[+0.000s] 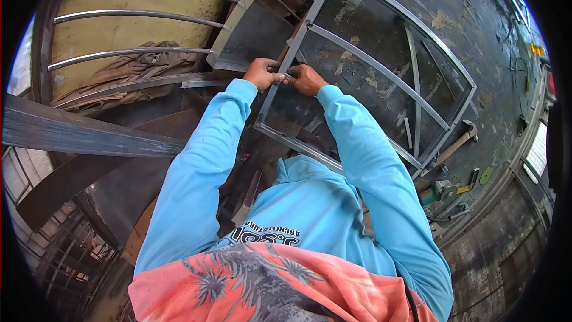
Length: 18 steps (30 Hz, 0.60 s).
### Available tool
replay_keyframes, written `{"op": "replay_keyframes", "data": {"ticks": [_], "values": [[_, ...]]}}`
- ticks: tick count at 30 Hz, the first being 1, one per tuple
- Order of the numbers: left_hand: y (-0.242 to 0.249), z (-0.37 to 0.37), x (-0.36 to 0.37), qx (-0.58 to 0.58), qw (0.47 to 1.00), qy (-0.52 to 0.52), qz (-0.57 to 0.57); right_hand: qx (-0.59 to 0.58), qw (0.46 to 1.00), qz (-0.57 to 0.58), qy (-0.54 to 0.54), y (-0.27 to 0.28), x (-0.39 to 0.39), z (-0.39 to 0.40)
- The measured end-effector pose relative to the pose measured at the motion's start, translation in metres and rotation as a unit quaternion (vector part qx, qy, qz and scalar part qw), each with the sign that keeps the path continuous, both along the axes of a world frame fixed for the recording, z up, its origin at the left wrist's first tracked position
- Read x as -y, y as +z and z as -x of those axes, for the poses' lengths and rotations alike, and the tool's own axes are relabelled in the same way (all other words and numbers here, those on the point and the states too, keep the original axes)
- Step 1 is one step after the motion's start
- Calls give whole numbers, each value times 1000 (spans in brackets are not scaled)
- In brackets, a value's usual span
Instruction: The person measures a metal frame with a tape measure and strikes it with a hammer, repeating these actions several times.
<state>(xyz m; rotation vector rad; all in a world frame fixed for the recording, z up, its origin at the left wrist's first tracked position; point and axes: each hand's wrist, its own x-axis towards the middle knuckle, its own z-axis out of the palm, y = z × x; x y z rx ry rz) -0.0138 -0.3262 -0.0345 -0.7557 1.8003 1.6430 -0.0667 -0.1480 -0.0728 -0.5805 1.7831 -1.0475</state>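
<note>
A welded metal frame (381, 76) of square bars lies on the dark, stained worktable (497, 53). My left hand (261, 74) is closed at the frame's left side bar, with thumb and fingertips against it. From inside the frame, my right hand (307, 80) reaches the same bar, its fingers curled and pinched close to the left fingertips. Whatever lies between the right fingertips is too small and covered to make out. Crossbars run through the frame, and a loose thin strip (408, 133) lies within its outline.
A hammer (459, 146) rests by the frame's right corner. Near the table edge lie an angle grinder (438, 192) and a green disc (485, 175). Curved metal rods (137, 16), crumpled brown cloth (143, 71) and a thick steel beam (89, 128) are on the left.
</note>
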Motion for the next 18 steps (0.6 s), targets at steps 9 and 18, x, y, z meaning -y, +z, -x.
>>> {"op": "replay_keyframes", "data": {"ticks": [9, 18], "values": [[-5, 3, 3, 7, 1000, -15, -4, -6, 1000, 19, -20, -3, 0, -5], [-7, -1, 4, -20, 997, -52, 50, -43, 998, 40, -31, 2, 0, -3]]}}
